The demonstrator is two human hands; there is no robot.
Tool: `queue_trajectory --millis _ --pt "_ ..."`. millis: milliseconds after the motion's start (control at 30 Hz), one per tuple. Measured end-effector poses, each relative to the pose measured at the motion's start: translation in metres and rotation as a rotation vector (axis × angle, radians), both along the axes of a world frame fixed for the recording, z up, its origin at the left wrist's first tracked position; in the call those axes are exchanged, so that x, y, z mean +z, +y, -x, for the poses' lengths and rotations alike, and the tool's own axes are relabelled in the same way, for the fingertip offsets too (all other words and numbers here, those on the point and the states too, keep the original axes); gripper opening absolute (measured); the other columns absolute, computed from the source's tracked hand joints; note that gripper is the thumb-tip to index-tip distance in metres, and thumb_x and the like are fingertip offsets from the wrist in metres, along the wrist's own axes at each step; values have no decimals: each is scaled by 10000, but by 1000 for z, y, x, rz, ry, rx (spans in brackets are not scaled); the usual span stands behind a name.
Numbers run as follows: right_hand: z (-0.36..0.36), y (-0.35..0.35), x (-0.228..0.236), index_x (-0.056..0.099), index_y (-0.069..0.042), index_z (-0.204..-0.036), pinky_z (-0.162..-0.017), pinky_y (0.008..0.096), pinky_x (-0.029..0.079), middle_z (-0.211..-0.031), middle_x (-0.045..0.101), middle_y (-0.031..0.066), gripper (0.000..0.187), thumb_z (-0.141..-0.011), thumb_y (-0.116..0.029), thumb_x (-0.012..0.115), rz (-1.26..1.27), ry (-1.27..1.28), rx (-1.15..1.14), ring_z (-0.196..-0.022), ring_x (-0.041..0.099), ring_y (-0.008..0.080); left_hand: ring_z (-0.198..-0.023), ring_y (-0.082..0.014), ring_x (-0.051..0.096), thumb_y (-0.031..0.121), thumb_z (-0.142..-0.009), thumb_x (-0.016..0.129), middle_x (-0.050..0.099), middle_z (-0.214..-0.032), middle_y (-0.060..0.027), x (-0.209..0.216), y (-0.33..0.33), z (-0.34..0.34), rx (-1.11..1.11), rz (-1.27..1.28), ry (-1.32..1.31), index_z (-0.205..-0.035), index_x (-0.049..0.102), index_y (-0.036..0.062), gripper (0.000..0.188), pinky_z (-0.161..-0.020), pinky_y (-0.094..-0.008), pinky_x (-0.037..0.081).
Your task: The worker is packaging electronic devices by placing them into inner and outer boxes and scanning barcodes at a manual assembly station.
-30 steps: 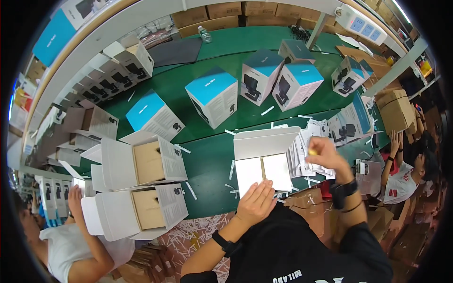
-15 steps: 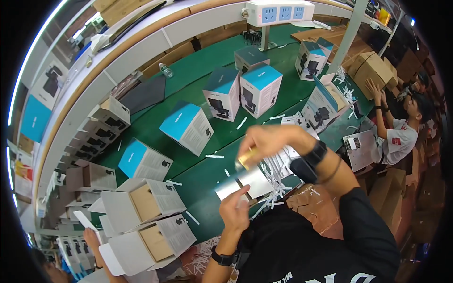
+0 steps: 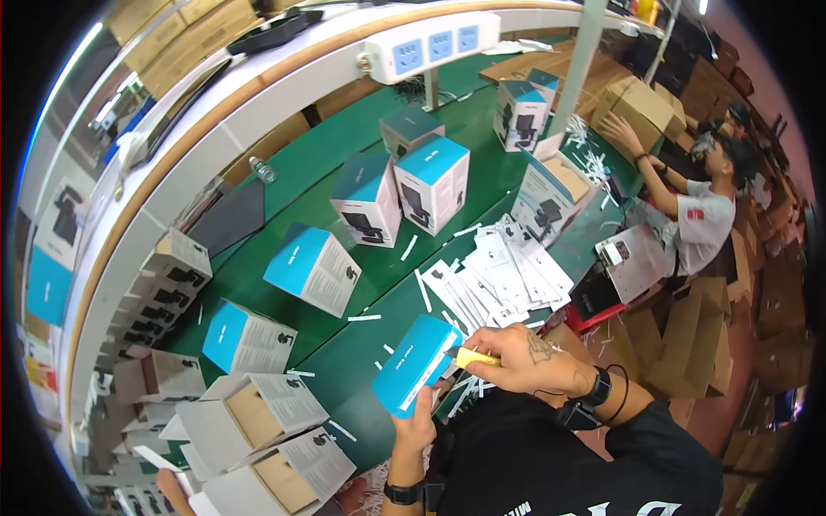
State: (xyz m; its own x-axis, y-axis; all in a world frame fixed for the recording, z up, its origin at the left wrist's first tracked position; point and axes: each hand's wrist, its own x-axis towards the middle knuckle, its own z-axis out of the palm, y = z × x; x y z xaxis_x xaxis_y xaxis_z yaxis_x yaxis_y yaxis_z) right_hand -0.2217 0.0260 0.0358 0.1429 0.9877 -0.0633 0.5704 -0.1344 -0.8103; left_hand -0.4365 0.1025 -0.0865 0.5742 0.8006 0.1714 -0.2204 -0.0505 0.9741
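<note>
The left hand [image 3: 416, 421] has its thumb against the near edge of a blue-topped box [image 3: 415, 363], tilted at the green table's [image 3: 344, 387] near side; its fingers are hidden, so I cannot tell how they close. The right hand [image 3: 533, 361] pinches a yellow cutter [image 3: 477, 358], dark tip at the box's right edge. Beyond lie spread white leaflets [image 3: 503, 275], then closed boxes [image 3: 434, 183] and, farther, a white power strip [image 3: 434, 50].
</note>
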Motion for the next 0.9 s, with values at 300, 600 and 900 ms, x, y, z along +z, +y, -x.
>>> queue_trajectory --millis 300,600,900 --pt "4 -2 -35 625 62 -1163 -642 276 567 -916 748 128 312 -926 -111 729 136 702 -175 -774 722 154 -1030 -246 678 218 -1051 532 689 -1206 -171 7 -6 -19 63 13 -49 -1315 571 -54 381 -881 -389 554" --pt "22 7 -57 641 37 -1136 -605 292 564 -942 744 125 287 -917 -117 744 -154 684 -230 -740 732 193 -1094 -259 667 160 -1058 502 656 -1262 -172 -3 -15 -29 130 24 -72 -1351 547 -60 369 -924 -405 562" --pt "9 17 -15 663 -46 -941 -589 393 552 -773 706 94 222 -918 -263 700 -220 -346 -96 -668 699 316 -1202 -245 614 117 -1039 520 634 -1305 -162 7 -26 -34 181 19 -42 -1358 539 -65 369 -979 -390 536"
